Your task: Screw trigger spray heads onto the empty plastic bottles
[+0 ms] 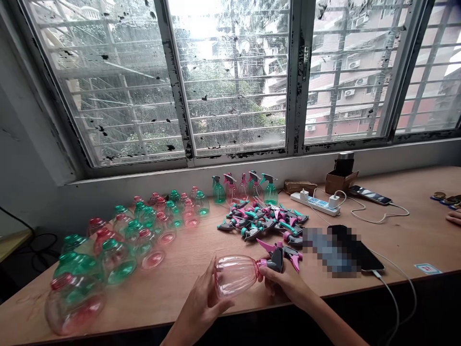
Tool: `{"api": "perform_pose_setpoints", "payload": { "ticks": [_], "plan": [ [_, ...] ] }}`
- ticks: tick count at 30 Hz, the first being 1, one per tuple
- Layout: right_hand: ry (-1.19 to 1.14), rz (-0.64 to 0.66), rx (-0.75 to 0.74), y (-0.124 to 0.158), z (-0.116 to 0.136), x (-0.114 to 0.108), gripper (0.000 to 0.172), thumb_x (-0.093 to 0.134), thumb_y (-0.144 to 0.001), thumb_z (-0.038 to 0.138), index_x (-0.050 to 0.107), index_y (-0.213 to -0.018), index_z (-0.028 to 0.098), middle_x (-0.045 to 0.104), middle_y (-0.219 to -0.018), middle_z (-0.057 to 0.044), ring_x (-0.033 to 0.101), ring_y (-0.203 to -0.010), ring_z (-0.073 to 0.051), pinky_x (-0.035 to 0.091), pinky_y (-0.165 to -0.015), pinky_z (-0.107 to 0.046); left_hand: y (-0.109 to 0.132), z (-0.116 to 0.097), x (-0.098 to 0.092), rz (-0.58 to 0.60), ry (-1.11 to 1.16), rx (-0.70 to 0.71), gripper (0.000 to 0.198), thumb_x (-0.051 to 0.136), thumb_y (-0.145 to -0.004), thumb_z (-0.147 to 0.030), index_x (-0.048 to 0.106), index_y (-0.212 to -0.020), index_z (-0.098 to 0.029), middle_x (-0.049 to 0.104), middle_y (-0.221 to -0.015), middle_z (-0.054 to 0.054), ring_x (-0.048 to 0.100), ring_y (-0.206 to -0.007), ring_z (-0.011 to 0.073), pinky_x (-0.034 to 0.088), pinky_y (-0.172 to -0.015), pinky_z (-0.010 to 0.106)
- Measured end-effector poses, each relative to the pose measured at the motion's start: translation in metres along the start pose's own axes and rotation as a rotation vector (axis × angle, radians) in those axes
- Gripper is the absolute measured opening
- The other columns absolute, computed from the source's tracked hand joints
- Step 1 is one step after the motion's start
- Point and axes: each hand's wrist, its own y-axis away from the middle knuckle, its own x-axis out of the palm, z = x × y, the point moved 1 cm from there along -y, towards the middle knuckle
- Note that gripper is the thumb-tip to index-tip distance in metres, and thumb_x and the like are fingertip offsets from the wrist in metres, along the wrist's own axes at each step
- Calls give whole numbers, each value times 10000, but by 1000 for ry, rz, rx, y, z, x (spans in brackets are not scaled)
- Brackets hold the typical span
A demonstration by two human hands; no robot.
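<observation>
A clear pink spray bottle (236,276) lies on its side in the air over the table's front edge, its neck to the right. My left hand (203,293) is wrapped around its base end. At the neck, my right hand (281,283) grips the pink collar of a spray trigger head (275,257), dark grey with a pink lever, which sits at the bottle's mouth. Whether it is threaded on, I cannot tell. Just beyond my right hand lies a loose pink and grey trigger head (293,254), near a pile of pink, green and grey trigger heads (262,218).
Several open pink and green bottles (118,262) stand on the left of the wooden table (194,245). Bottles with trigger heads (270,190) line the window wall. To the right are a power strip (317,204), phones (370,194) with cables, a small box (340,180) and another person's hand (454,217).
</observation>
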Motion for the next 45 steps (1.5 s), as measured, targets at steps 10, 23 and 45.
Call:
{"api": "perform_pose_setpoints", "payload": {
  "ticks": [10, 23, 45],
  "plan": [
    [1, -26, 10, 0, 0, 0, 519, 837, -722, 612, 607, -928, 195, 717, -633, 13, 574, -415, -120, 433, -413, -234, -2, 0, 2, -24, 21, -3, 1005, 716, -913, -383, 8, -1626, -368, 583, -1459, 125, 655, -1244, 297, 502, -1089, 482],
    [2, -17, 15, 0, 1, 1, 502, 842, -715, 625, 611, -832, 195, 675, -600, 29, 555, -408, -109, 427, -411, -228, 1, -7, 3, -40, 61, -7, 939, 660, -950, -305, 6, -1616, -412, 592, -1447, 70, 654, -1249, 261, 487, -1113, 467],
    [11, -9, -10, 2, -8, -3, 423, 793, -798, 568, 625, -857, 184, 742, -669, -20, 591, -420, -122, 435, -410, -229, -1, -7, -1, -42, -51, 50, 942, 715, -909, -440, 109, -1627, -365, 543, -1508, 126, 583, -1316, 332, 447, -1135, 496]
  ]
}}
